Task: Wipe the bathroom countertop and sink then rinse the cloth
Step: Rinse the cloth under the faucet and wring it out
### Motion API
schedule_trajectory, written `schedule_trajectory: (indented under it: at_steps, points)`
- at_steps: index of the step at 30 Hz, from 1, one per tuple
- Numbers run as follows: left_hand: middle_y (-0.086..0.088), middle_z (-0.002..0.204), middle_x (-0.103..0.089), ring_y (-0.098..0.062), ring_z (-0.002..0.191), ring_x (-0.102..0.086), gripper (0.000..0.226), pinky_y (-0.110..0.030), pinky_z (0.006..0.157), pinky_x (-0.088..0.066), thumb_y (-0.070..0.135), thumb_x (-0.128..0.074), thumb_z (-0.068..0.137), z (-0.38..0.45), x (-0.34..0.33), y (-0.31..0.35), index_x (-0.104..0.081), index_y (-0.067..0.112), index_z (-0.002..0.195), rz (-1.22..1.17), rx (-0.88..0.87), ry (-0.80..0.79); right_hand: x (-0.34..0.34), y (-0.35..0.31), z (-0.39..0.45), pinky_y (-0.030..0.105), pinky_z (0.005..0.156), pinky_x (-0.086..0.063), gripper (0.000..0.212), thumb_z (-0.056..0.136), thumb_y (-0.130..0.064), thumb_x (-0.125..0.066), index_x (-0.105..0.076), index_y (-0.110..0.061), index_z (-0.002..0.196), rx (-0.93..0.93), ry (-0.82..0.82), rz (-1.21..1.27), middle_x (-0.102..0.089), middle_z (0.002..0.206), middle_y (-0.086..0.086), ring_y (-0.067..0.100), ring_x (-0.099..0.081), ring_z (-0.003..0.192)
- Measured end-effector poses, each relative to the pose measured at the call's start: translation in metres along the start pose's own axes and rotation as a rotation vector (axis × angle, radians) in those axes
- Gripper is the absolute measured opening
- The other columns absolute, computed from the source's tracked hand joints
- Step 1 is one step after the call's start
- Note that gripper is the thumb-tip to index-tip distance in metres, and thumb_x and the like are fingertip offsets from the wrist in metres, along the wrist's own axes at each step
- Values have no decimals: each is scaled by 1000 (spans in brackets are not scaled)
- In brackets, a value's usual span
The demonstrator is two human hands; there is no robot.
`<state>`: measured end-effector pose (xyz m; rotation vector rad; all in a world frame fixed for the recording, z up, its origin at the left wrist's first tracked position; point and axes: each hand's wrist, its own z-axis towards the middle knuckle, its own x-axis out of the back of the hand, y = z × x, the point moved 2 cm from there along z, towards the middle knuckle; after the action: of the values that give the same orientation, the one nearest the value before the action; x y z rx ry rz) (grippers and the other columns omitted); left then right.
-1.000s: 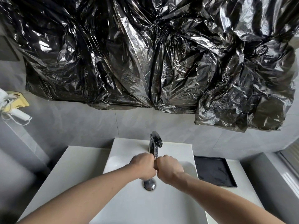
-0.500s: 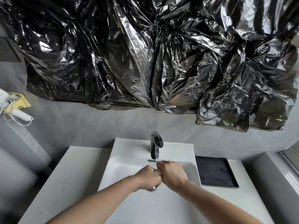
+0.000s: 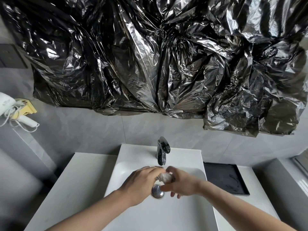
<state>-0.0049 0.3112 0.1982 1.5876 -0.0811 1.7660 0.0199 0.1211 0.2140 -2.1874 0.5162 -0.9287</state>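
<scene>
Your two hands meet over the middle of the sink (image 3: 150, 214), just under the faucet (image 3: 162, 151), with the cloth (image 3: 165, 177) bunched into a small wad between them. Your left hand (image 3: 141, 184) has its grip curled round the near end of the wad; your right hand (image 3: 180, 185) holds the other end against its palm, though its lower fingers look blurred and loosened, so I cannot tell how firmly it grips.

You look to be at the last step, rinsing or wringing out. No running water shows at the spout, so I cannot tell whether the rinse is done. The basin and the desk (image 3: 80, 177) look clean.

Directly below the wad sits the drain stopper (image 3: 157, 192), partly covered by your hands. Right of the sink lies a black tray (image 3: 223, 179), well apart from them. Nothing blocks the tap handle. Farther off, crumpled black plastic sheeting (image 3: 150, 60) hangs on the wall, and a hair dryer (image 3: 10, 107) hangs at far left.
</scene>
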Motion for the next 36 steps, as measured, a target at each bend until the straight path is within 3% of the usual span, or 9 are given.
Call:
schedule_trajectory:
  at_steps: [3, 5, 10, 13, 16, 21, 26, 32, 36]
  points:
    - [10, 122, -64, -17, 106, -56, 36, -36, 92, -50, 14, -50, 100, 12, 14, 4, -56, 29, 132, -3, -52, -51, -1, -8, 6, 30, 61, -52, 12, 88, -34, -65, -56, -26, 85, 95, 195, -343, -67, 72, -6, 21, -68, 68]
    - [12, 134, -56, -16, 114, -57, 39, -35, 91, -53, 19, -53, 101, 13, 17, 2, -50, 30, 139, 67, -90, 30, 0, -9, 9, 31, 62, -43, 24, 93, -34, -59, -49, -25, 73, 55, 219, -390, -54, 67, -9, 21, -54, 69]
    - [6, 156, -43, -14, 131, -50, 79, -26, 100, -49, 18, -64, 83, -1, 5, -8, -35, 24, 156, 380, -259, -5, 1, -17, -3, 22, 42, -18, 31, 86, -19, -70, -45, -24, 69, -163, -191, 320, -28, 65, -1, 11, -22, 49]
    - [6, 120, -60, -16, 98, -61, 60, -28, 77, -51, 32, -63, 79, 4, 1, -9, -48, 23, 136, 344, -264, 39, -13, -34, -11, 19, 39, -9, 40, 87, -14, -66, -38, -28, 63, -114, -418, 358, -10, 76, 4, 10, -11, 48]
    - [6, 78, -66, -22, 64, -66, 27, -27, 50, -38, 32, -63, 72, 27, 14, 0, -51, 25, 95, 453, -171, -3, -21, -46, -7, 21, 39, -15, 45, 86, -8, -66, -33, -27, 60, -117, -272, 186, -19, 68, 2, 10, -18, 42]
    - [-10, 101, -73, -37, 94, -68, 21, -35, 69, -37, 13, -60, 84, 56, 24, 11, -70, 17, 102, 568, 175, -447, -22, -35, 17, 27, 58, -41, 18, 84, -7, -55, -53, -15, 68, -16, 207, -579, -57, 74, 5, 29, -54, 74]
    - [-1, 73, -55, -29, 69, -54, 3, -30, 57, -39, 17, -60, 75, 48, -2, 7, -57, 16, 76, 144, 589, -516, -19, -20, 20, 34, 72, -38, 37, 84, -6, -55, -74, -27, 109, 69, 293, -860, -72, 106, 14, 41, -65, 96]
    - [4, 49, -37, -17, 41, -27, 14, -22, 44, -16, 11, -57, 69, 35, -23, 12, -46, 19, 70, -399, 854, -663, -21, -5, 30, 37, 68, -34, 21, 92, -18, -51, -71, -15, 96, 135, 280, -997, -74, 100, 17, 44, -66, 93]
    - [-6, 77, -45, -17, 48, -27, 23, -25, 48, -19, 15, -60, 59, 26, -38, 14, -53, 19, 80, -552, 913, -682, -25, 10, 35, 37, 67, -34, 21, 94, -25, -48, -66, -17, 86, 157, 292, -972, -74, 97, 15, 42, -50, 75]
